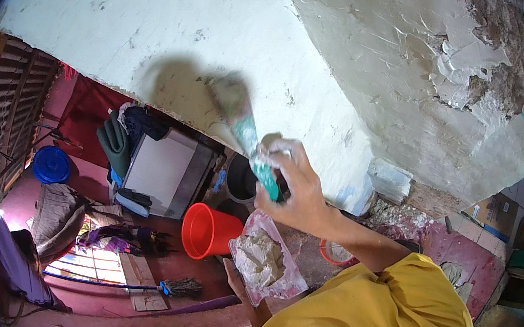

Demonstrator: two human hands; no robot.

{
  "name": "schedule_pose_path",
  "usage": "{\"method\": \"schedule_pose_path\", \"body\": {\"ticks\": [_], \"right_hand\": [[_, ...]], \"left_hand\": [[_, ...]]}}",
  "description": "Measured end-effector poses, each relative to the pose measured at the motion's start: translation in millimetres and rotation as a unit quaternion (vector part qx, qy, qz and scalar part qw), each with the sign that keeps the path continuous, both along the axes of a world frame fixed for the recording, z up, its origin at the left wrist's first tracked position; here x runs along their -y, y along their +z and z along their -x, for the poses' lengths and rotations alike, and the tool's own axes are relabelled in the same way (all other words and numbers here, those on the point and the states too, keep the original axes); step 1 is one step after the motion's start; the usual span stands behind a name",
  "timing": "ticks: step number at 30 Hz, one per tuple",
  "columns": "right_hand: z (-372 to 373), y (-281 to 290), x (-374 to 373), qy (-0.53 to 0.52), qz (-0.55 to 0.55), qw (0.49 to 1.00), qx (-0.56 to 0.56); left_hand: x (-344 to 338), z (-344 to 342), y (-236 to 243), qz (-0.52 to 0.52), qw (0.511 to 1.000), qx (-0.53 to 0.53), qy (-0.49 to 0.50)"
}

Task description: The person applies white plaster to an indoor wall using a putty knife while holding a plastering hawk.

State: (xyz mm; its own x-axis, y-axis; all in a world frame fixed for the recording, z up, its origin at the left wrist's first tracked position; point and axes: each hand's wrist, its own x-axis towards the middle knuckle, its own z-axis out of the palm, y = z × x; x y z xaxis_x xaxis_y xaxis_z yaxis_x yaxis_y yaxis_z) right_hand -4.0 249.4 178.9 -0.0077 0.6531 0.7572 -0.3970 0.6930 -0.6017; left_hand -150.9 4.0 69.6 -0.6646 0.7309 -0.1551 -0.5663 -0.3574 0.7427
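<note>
My right hand (302, 185) grips the green handle of a putty knife (247, 134). The knife's wide blade, smeared and slightly blurred, is at the pale wall (161, 24); whether it touches cannot be told. Lower down, my left hand (234, 282) supports a shallow whitish tray (293, 275) from its left side and below. A heap of off-white putty (260, 256) lies in the tray. My left fingers are partly hidden beneath it.
A red bucket (206, 232) stands left of the tray. Peeling plaster (473, 65) marks the wall at upper right. Farther left are a blue lidded tub (51, 165), a white-topped panel (162, 167), piled cloth (56, 219) and a broom (183, 287).
</note>
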Motion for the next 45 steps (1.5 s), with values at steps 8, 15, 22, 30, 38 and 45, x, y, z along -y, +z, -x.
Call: {"method": "schedule_pose_path", "body": {"ticks": [8, 15, 22, 30, 38, 45], "right_hand": [[-1, -11, -30, -0.076, 0.064, 0.995, 0.02], [-16, -13, 16, -0.012, 0.01, 0.999, 0.045], [-4, 25, -74, -0.18, 0.084, 0.98, 0.021], [-15, -12, -9, -0.079, 0.031, 0.995, 0.059], [-19, 19, -90, -0.191, 0.073, 0.978, 0.042], [-9, 7, -64, -0.092, 0.082, 0.992, 0.038]], "left_hand": [[-5, -5, -3, -0.012, 1.0, 0.006, 0.004], [-8, -9, -5, -0.03, 0.999, 0.009, 0.007], [-5, -10, -11, -0.033, 0.999, 0.002, 0.018], [-5, -9, -14, -0.031, 0.999, -0.003, 0.031], [-2, -15, -9, -0.013, 0.997, -0.032, 0.075], [-2, -39, 2, 0.051, 0.986, -0.075, 0.142]]}}
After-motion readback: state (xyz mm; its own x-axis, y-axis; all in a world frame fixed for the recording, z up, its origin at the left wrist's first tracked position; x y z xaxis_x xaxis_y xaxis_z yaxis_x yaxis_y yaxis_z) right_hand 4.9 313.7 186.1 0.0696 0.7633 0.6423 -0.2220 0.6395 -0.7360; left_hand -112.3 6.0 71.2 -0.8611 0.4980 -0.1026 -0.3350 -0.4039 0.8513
